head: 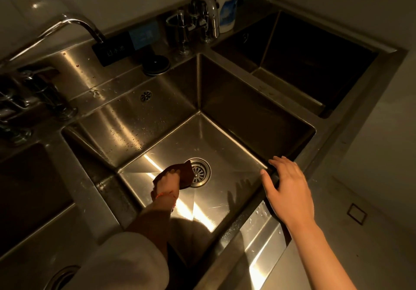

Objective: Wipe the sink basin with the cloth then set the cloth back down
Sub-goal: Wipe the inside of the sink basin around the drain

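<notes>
my left hand [167, 182] reached down into the steel sink [225, 100], fingers closed on a dark brown cloth [184, 172] pressed flat to the basin floor. the cloth touched the drain [200, 172], covering its left edge. my right hand [287, 186] lay open, fingers spread, on the sink's rim to the right of the drain, holding nothing.

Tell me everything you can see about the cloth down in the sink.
The cloth is dark brown, small and soft-looking, bunched flat against the floor of the steel sink basin. The left hand presses down on it, fingers spread over its near part. Its far edge overlaps the rim of the round drain strainer. Most of it is hidden under the hand; any pattern or wetness is unclear in the dim light.
</notes>
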